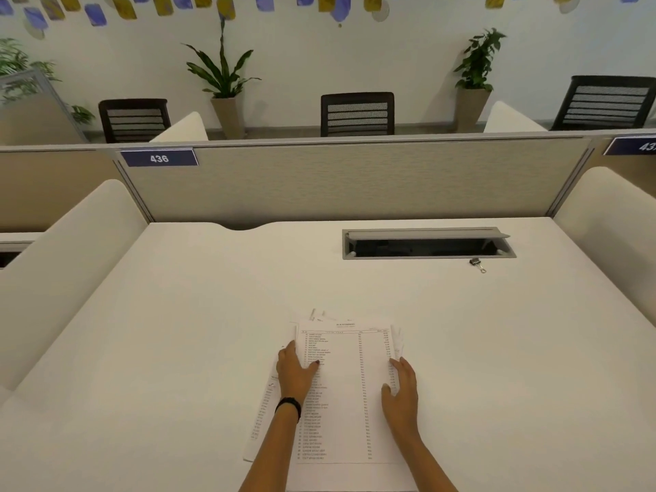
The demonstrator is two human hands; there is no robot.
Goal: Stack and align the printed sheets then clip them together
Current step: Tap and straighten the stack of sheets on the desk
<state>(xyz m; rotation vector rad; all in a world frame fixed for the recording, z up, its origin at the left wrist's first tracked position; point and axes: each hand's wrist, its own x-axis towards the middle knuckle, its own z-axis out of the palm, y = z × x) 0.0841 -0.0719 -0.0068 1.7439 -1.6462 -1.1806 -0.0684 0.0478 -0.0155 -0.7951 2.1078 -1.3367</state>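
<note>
The cable tray (pixel 429 243) at the far right of the tabletop (pixel 177 332) stands with its lid lifted; its inside is dark and nothing can be made out there. A binder clip (pixel 477 264) lies just near of it. The printed sheets (pixel 346 392) lie near the front edge, long axis running near to far, heading at the far end. Lower sheets stick out at the left and far side; their text is too small to read. The left hand (pixel 294 372) and right hand (pixel 401 388) rest open and flat on the stack's side edges, grasping nothing
</note>
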